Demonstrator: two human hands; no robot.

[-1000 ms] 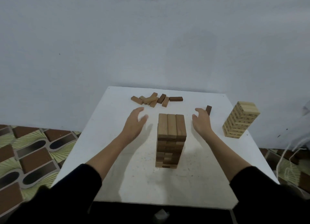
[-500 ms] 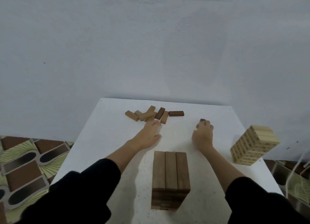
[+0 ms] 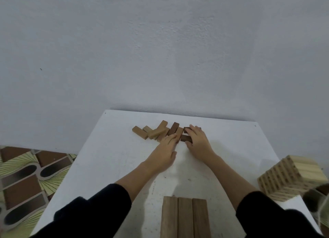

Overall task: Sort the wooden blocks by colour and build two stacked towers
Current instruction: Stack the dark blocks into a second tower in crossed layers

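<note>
Wooden blocks lie scattered near the far edge of the white table in the head view: about five lighter tan blocks in a loose overlapping heap, with one darker block leaning at the heap's right end, though the exact count is hard to fix where they overlap. Just right of them are two more dark blocks, one nearer and one farther. The left hand lies flat with straight fingers, its fingertips touching the tan block at the right end of the heap. The right hand curls over the two dark blocks, thumb against the nearer one and fingers over the farther one. Two towers stand on the table: the brown tower at the near edge between the forearms, three blocks across its top layer, and the pale tower at the right edge, well apart from both hands. Patterned floor tiles show at the left.
</note>
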